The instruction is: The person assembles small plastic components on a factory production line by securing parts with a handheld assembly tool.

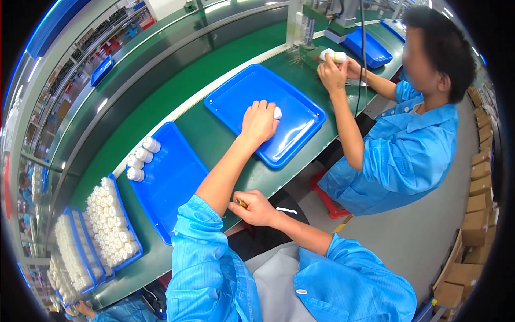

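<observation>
My left hand (259,122) reaches over the blue tray (294,137) in front of me, its fingers closed on a small white cylindrical part (277,113) that shows at its right side. Close to the bench's front edge, my right hand (254,209) is closed round a small tool with an orange-brown, dark-ended handle (241,203); the rest of it is hidden in the fist. On my left lies a second blue tray (169,185), with several white cylindrical parts (144,155) grouped at its far left end.
Further left, blue trays filled with small white parts (110,225) stand side by side. At my right a co-worker (397,134) holds a white part (333,56) near a bench machine (335,27). A raised rail (214,80) runs behind the trays. Cardboard boxes (475,225) line the far right.
</observation>
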### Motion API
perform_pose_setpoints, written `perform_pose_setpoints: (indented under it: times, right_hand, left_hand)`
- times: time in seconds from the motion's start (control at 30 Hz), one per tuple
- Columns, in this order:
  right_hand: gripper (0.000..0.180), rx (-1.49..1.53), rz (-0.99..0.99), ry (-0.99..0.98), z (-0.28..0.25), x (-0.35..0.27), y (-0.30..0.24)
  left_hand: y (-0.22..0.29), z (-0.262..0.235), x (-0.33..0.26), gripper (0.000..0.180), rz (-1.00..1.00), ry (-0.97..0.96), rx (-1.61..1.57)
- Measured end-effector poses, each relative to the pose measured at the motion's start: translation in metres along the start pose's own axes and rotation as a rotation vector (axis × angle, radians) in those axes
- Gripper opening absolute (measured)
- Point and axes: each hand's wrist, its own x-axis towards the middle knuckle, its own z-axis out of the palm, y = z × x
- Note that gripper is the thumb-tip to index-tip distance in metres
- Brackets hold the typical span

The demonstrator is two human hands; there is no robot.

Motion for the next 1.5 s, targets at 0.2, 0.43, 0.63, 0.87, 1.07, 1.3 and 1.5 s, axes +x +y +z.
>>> perform_pose_setpoints:
  times: [0.2,0.43,0.63,0.87,1.07,1.3,1.5]
  right_hand:
    - [0.03,0.004,-0.019,-0.004,-0.004,0.0,0.0]
    - [0.024,-0.013,-0.035,0.081,-0.002,-0.001,0.003]
    - [0.024,-0.047,-0.062,0.077,0.002,-0.002,0.012]
    - [0.009,-0.017,-0.134,0.117,0.006,-0.002,0.014]
    - [0.008,-0.051,-0.126,0.087,0.005,-0.003,0.012]
    - [0.012,-0.009,-0.086,0.056,0.007,-0.008,0.024]
    - [0.018,-0.044,-0.066,0.024,0.006,-0.007,0.023]
  left_hand:
    - [0.019,-0.045,-0.027,0.04,-0.36,-0.07,-0.691]
    - [0.045,-0.117,-0.121,0.049,-0.45,0.17,-1.345]
    - [0.059,-0.142,-0.161,0.051,-0.54,0.224,-1.555]
    - [0.069,-0.155,-0.186,0.049,-0.497,0.208,-1.671]
    - [0.074,-0.159,-0.197,0.064,-0.514,0.269,-1.654]
    - [0.079,-0.159,-0.203,0.053,-0.497,0.34,-1.465]
    - [0.083,-0.163,-0.202,0.05,-0.572,0.415,-1.298]
